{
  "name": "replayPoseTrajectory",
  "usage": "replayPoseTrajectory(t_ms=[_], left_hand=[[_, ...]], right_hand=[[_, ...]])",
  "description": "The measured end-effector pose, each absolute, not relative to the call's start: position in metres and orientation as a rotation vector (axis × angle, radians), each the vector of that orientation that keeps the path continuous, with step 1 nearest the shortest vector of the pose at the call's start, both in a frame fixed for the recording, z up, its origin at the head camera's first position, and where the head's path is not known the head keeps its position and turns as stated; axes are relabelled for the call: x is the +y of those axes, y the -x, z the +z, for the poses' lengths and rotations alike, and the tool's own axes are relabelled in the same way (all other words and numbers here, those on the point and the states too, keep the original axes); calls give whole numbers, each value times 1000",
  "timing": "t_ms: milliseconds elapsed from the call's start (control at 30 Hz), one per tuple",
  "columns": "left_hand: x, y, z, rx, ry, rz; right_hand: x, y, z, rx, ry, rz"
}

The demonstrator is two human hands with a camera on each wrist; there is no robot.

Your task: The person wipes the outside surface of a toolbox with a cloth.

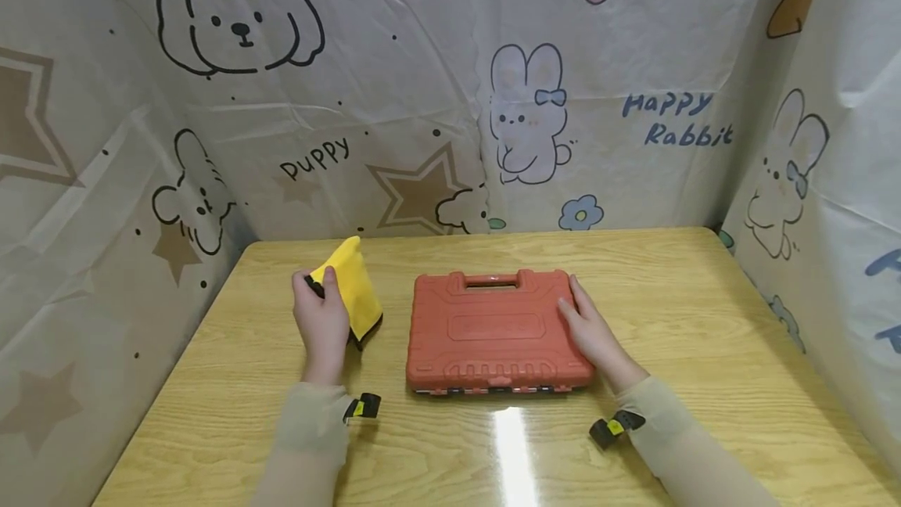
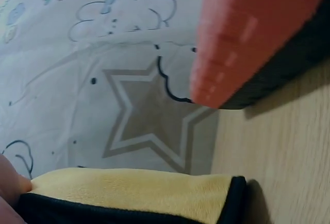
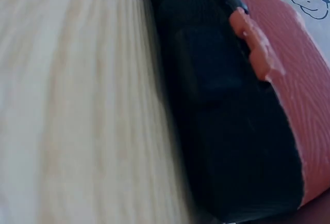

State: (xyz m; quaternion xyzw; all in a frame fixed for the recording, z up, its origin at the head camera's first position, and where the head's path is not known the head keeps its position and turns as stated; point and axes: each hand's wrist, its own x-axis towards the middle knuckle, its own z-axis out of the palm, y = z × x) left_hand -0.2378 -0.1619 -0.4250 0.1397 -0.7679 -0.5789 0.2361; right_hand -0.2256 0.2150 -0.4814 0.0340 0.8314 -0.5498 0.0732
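A red moulded-plastic rectangular case (image 1: 500, 327) lies flat to the right of the left hand (image 1: 324, 327), well within its side but apart from it, its long axis running crosswise between the two hands. The right hand (image 1: 597, 336) is nearer — touching the case, thumb on the lid, visible fingers lying fairly straight along the right side. The left hand pinches a soft yellow cloth with black edging (image 1: 360, 288), raised and bent into an angled fold.

The lid has ridges and a raised panel, with a handle slot on the side away from the wrists; the right-wrist view shows a black lower shell (image 3: 227, 141) and a lighter red latch (image 3: 258, 49). Under both hands spreads a glossy, wood-grained table (image 1: 436, 452); beyond them hangs a creased white cartoon-print sheet (image 1: 408, 84).
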Motion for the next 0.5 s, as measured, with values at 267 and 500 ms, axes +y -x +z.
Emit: replayPoseTrajectory(t_ms=[267,500], left_hand=[[-138,255,-433,-2247,-245,-1423],[-121,267,-441,-2410,-96,-1336]], right_hand=[[218,224,-484,2536,-54,-1601],[219,225,-486,2565,-35,-1546]])
